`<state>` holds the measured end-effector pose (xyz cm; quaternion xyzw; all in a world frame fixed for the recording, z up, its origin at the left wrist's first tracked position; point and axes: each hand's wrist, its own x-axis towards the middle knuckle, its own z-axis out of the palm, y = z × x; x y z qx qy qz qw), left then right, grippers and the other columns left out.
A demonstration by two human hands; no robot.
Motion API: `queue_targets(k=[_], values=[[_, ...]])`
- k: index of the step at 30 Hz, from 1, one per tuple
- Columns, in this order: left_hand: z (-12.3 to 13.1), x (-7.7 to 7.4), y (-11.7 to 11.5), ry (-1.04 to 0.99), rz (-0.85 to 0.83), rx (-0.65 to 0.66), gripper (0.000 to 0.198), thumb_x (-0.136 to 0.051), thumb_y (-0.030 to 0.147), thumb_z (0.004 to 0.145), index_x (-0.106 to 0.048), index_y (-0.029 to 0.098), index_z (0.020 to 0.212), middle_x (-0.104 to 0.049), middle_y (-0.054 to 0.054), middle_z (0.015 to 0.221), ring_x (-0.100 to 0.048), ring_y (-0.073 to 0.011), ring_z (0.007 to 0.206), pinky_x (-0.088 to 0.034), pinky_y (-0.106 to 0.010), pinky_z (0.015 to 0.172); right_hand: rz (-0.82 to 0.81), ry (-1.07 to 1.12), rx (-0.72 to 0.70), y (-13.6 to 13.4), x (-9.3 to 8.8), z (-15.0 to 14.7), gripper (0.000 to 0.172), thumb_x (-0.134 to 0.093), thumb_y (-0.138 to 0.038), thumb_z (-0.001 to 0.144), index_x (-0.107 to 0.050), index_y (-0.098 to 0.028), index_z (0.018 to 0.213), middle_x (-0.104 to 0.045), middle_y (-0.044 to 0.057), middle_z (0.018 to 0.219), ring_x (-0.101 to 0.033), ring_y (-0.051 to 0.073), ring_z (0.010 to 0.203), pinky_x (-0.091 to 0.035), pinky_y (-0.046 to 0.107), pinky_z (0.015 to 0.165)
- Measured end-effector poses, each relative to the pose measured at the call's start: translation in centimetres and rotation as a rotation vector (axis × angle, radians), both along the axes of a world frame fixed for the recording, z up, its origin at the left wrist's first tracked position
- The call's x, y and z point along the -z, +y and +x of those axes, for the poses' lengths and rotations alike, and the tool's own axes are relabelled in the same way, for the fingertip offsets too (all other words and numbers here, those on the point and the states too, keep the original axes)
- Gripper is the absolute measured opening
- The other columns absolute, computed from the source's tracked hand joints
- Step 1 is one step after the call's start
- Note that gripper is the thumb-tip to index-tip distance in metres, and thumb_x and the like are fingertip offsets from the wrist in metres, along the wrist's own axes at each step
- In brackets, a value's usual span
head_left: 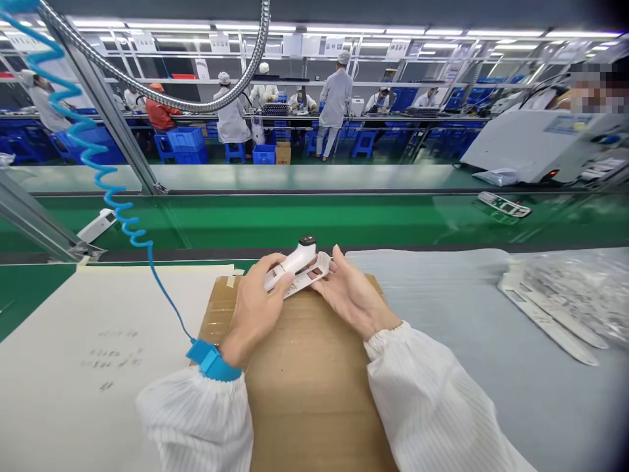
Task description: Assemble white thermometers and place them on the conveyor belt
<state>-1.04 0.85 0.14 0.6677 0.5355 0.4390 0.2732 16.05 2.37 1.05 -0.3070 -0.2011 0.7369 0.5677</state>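
Observation:
My left hand point(258, 298) is closed around a white handheld device point(297, 257) with a black tip and a white plastic half-shell point(307, 278) lying along its lower side. The two white parts sit at an angle to each other, with a gap at the far end. My right hand point(351, 295) is spread palm up at the shell's curved end, fingertips at or touching it; some fingers are hidden behind the shell. Below both hands lies a brown cardboard sheet point(314, 380). A blue wrist strap point(215, 360) circles my left wrist.
A coiled blue cord point(88, 141) runs up from the strap. Loose white shells point(545, 314) and a clear plastic bag point(580, 288) of parts lie at right. Across the green conveyor belt point(295, 219) ride white pieces point(505, 204). Several people work beyond; a white machine point(531, 144) stands right.

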Motion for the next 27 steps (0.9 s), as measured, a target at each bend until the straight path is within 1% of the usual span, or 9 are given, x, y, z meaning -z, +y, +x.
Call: queue_targets(k=[6,9,14,16,18,20,22,24,27], values=[[0.3,0.2,0.0,0.075,-0.077,0.122,0.026,-0.059,0.027,0.091,-0.064,0.025,0.117,-0.069,-0.003,0.120,-0.063,-0.0227,0.106,-0.048,-0.038,0.093,0.209,-0.142,-0.106,-0.4,0.3,0.6,0.018,-0.067,-0.035,0.091,-0.071,-0.020,0.099,-0.070,0.005,0.113,-0.061,0.020,0.117,-0.043,0.038,0.112],[0.9,0.1,-0.4,0.036,-0.049,0.146,0.028,-0.056,0.028,0.094,-0.061,0.024,0.121,-0.067,-0.004,0.125,-0.063,-0.0222,0.109,-0.048,-0.037,0.095,0.307,-0.282,-0.101,-0.3,1.0,1.0,0.027,-0.075,-0.031,0.085,-0.071,-0.023,0.111,-0.069,0.003,0.120,-0.061,0.018,0.116,-0.042,0.035,0.111],[2.2,-0.3,-1.5,0.196,-0.022,0.142,0.042,-0.042,0.036,0.100,-0.046,0.024,0.141,-0.060,-0.009,0.137,-0.058,-0.0273,0.123,-0.048,-0.040,0.097,0.222,-0.275,0.011,-0.3,0.8,0.2,0.034,-0.071,-0.047,0.086,-0.071,-0.020,0.106,-0.073,0.005,0.109,-0.066,0.018,0.102,-0.050,0.033,0.097],[2.8,-0.7,-1.9,0.356,-0.090,0.151,0.046,-0.041,0.039,0.100,-0.043,0.024,0.143,-0.063,-0.012,0.132,-0.063,-0.0319,0.115,-0.050,-0.043,0.089,0.104,-0.143,0.037,-0.5,0.0,-0.3,0.039,-0.061,-0.055,0.091,-0.070,-0.018,0.098,-0.074,0.005,0.099,-0.067,0.018,0.096,-0.053,0.031,0.089],[3.3,-1.2,-2.4,0.506,-0.181,0.221,0.048,-0.041,0.042,0.100,-0.044,0.020,0.142,-0.068,-0.014,0.119,-0.068,-0.0349,0.102,-0.051,-0.043,0.079,-0.033,-0.003,0.054,-0.9,-0.8,-0.5,0.048,-0.046,-0.058,0.097,-0.067,-0.017,0.082,-0.067,0.002,0.068,-0.066,0.016,0.074,-0.055,0.029,0.072],[3.6,-1.4,-2.7,0.601,-0.250,0.310,0.046,-0.044,0.043,0.098,-0.049,0.016,0.134,-0.072,-0.016,0.104,-0.070,-0.0352,0.089,-0.049,-0.040,0.071,-0.124,0.069,0.060,-1.1,-1.3,-0.4,0.055,-0.035,-0.054,0.100,-0.058,-0.018,0.065,-0.044,-0.004,0.042,-0.052,0.013,0.047,-0.049,0.026,0.054],[3.5,-1.4,-2.7,0.604,-0.260,0.360,0.043,-0.047,0.048,0.095,-0.055,0.016,0.122,-0.072,-0.015,0.096,-0.069,-0.0338,0.083,-0.047,-0.038,0.066,-0.147,0.088,0.047,-1.2,-1.4,-0.1,0.056,-0.030,-0.049,0.101,-0.050,-0.020,0.057,-0.029,-0.006,0.036,-0.037,0.011,0.037,-0.044,0.026,0.048],[2.9,-1.0,-2.3,0.538,-0.253,0.340,0.044,-0.046,0.057,0.094,-0.059,0.019,0.113,-0.072,-0.012,0.092,-0.069,-0.0316,0.080,-0.046,-0.036,0.063,-0.107,0.089,-0.010,-1.2,-1.4,0.2,0.053,-0.032,-0.049,0.101,-0.053,-0.019,0.062,-0.037,-0.005,0.041,-0.043,0.012,0.042,-0.050,0.028,0.056],[1.6,-0.3,-1.3,0.446,-0.155,0.121,0.051,-0.049,0.067,0.090,-0.059,0.024,0.115,-0.073,-0.009,0.095,-0.069,-0.0315,0.088,-0.049,-0.038,0.071,0.021,0.062,-0.105,-1.2,-1.1,-0.1,0.040,-0.046,-0.052,0.099,-0.062,-0.020,0.081,-0.061,-0.001,0.068,-0.062,0.016,0.071,-0.055,0.033,0.080]])
